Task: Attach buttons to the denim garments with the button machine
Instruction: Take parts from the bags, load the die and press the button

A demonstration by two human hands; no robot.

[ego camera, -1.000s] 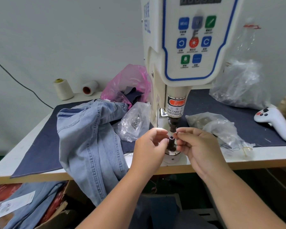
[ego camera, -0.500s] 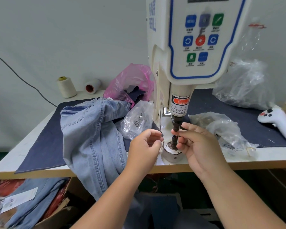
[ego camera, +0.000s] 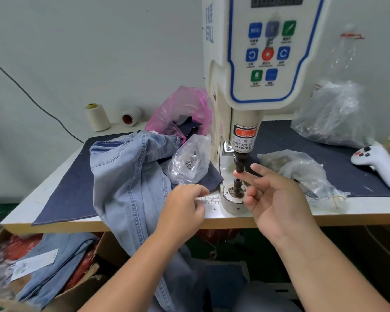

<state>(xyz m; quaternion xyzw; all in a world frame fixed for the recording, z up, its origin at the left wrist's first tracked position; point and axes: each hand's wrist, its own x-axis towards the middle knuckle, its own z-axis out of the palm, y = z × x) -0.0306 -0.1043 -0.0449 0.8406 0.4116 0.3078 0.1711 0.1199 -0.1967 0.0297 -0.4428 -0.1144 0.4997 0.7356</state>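
The white button machine (ego camera: 263,64) stands at the table's middle, its dark upper punch (ego camera: 239,164) above the lower die (ego camera: 236,188). My right hand (ego camera: 277,199) is beside the die with its index and middle fingers straight; the index fingertip touches the underside of the punch. My left hand (ego camera: 185,208) hovers just left of the die with loosely curled fingers, and I see nothing in it. Light blue denim jeans (ego camera: 126,176) lie to the left, draped over the table's front edge. A clear bag of small metal buttons (ego camera: 189,161) sits by the machine.
A dark blue cloth (ego camera: 72,190) covers the tabletop. Another clear bag (ego camera: 300,170) lies right of the die, with a white controller (ego camera: 378,163) beyond it. A pink bag (ego camera: 180,106), two thread cones (ego camera: 97,117) and a large clear bag (ego camera: 333,113) stand behind. A cardboard box with denim (ego camera: 43,266) sits below.
My left hand has drawn back leftward from the lower die toward the jeans. My right hand has opened out, its index finger now up at the upper punch.
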